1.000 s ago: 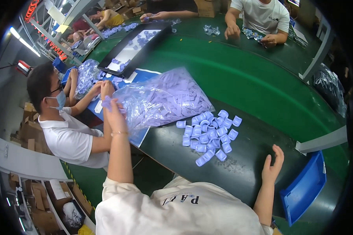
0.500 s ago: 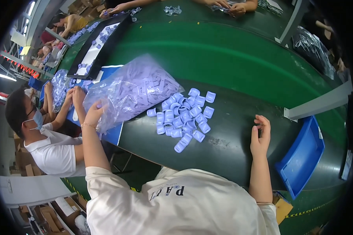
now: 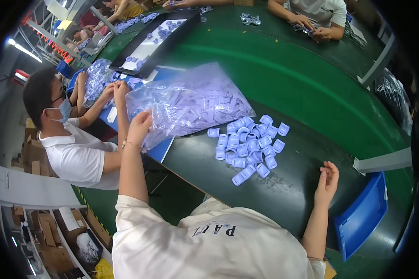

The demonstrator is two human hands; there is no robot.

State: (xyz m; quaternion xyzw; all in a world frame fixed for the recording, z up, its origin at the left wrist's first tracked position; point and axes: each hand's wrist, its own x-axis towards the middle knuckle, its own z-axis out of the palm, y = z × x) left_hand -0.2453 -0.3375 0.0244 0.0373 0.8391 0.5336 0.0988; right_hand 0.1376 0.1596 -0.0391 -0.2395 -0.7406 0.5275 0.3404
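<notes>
A worker's left hand (image 3: 141, 124), left of centre, sits at the near end of a clear bag (image 3: 186, 104), its fingers drawn together; whether they pinch the plastic, one cannot tell. The right hand (image 3: 328, 179), at right, hangs with fingers loosely curled above the dark table (image 3: 195, 169), near a blue bin (image 3: 361, 223).

The bag lies on its side in the middle of the frame, packed with flat lilac pieces (image 3: 214, 102) that show through the film. Just beside its lower right corner, curved violet caps (image 3: 251, 149) lie heaped loose on the table. A blue mat (image 3: 159, 152) shows beneath the bag's left end.

At upper left, a black tray (image 3: 167, 46) with a white floor holds scattered lilac parts (image 3: 164, 32). Near it, a second clear bag (image 3: 99, 76) bulges with bluish parts. A masked co-worker (image 3: 74, 156) in white, at left, brings both hands together over the work surface. Another person (image 3: 319, 23), at top right, handles small parts. Cardboard boxes (image 3: 49, 228) stand at lower left.
</notes>
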